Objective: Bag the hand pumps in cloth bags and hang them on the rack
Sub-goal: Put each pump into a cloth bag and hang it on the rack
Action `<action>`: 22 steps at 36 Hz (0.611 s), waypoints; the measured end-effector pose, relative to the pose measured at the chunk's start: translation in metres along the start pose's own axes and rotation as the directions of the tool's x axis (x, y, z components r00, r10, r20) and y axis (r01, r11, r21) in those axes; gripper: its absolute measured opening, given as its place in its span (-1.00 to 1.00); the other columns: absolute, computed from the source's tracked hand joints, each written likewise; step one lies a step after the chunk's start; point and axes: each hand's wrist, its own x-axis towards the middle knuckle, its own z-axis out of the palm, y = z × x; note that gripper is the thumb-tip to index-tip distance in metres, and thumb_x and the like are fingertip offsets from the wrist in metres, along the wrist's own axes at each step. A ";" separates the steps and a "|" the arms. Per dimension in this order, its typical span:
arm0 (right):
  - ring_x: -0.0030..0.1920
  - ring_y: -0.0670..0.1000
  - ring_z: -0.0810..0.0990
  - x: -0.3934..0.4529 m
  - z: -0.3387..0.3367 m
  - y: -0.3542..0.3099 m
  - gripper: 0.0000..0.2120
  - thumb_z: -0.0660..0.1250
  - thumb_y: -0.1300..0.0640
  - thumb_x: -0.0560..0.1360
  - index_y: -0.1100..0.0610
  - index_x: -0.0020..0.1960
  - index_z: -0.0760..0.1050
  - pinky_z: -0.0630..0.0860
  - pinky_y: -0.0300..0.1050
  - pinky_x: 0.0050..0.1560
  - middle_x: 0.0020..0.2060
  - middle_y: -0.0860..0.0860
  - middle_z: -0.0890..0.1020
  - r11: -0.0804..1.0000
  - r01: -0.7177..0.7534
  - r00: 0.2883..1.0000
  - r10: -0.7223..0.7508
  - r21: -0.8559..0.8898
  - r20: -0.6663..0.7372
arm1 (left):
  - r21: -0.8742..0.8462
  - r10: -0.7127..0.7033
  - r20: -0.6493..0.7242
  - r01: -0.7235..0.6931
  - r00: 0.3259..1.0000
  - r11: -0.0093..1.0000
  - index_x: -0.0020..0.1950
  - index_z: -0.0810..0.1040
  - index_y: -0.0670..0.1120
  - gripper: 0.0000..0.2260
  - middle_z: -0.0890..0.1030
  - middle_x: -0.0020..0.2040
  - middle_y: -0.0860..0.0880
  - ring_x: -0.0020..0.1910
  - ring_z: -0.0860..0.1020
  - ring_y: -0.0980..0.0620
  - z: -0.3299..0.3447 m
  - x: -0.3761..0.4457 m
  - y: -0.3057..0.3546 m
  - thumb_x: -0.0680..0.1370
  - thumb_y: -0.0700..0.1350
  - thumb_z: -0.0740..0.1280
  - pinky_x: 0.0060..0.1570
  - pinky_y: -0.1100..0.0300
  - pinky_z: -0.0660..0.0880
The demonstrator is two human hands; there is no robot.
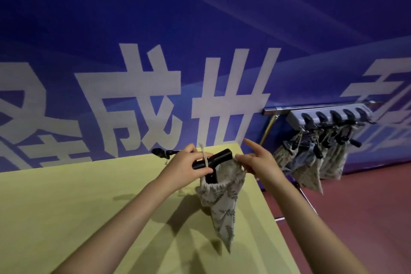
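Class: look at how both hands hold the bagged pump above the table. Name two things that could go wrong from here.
1. The pump's T-handle sticks out of the cloth bag; the mouth may not close over it.
2. The right hand only pinches the bag's rim; it could slip while the left hand holds the handle and drawstring.

A cloth bag (222,202) was held above the table (66,218), a hand pump (213,163) standing in its mouth. Another pump (164,152) lay on the table at eleven o'clock from it. At two o'clock, filled bags (311,162) hung from the rack (329,115), mounted on the wall (155,29) behind the table.
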 end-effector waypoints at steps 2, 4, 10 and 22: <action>-0.41 -0.12 0.54 -0.001 -0.016 0.000 -0.33 0.38 0.32 0.50 0.14 0.52 0.18 0.46 -0.30 -0.43 -0.31 0.06 0.60 0.989 -0.093 0.993 0.084 0.112 0.077 | 0.064 0.008 -0.003 -0.008 1.000 0.998 0.32 0.50 0.16 -0.60 0.32 -0.13 0.11 -0.20 0.43 0.13 0.006 0.006 0.013 0.48 0.09 0.41 -0.15 0.25 0.37; -0.39 -0.07 0.52 0.002 -0.033 0.000 -0.37 0.31 0.39 0.51 0.18 0.51 0.17 0.51 -0.26 -0.40 -0.25 0.12 0.61 0.935 -0.199 0.975 0.157 0.294 0.159 | 0.128 0.024 0.010 -0.026 1.000 0.991 0.33 0.50 0.13 -0.61 0.30 -0.14 0.11 -0.23 0.41 0.12 0.014 0.014 0.028 0.51 0.08 0.39 -0.22 0.27 0.34; -0.51 -0.07 0.45 0.021 -0.088 0.007 -0.90 0.14 0.41 0.55 0.26 -0.07 0.38 0.44 -0.29 -0.49 -0.36 0.18 0.53 0.611 -0.456 0.890 0.296 0.648 0.347 | 0.289 0.029 0.088 -0.054 0.996 0.956 0.32 0.51 0.13 -0.63 0.32 -0.13 0.08 -0.21 0.45 0.05 0.028 0.042 0.058 0.51 0.09 0.37 -0.17 0.09 0.45; -0.32 -0.10 0.56 0.030 -0.130 0.014 -0.68 0.28 0.35 0.51 0.06 0.19 0.50 0.52 -0.26 -0.26 -0.24 0.01 0.67 0.820 -0.078 0.987 -0.017 0.567 0.161 | 0.227 0.086 0.037 -0.092 0.996 0.970 0.27 0.50 0.30 -0.68 0.35 -0.08 0.13 -0.25 0.46 0.11 0.076 0.039 0.099 0.51 0.13 0.30 -0.26 0.10 0.45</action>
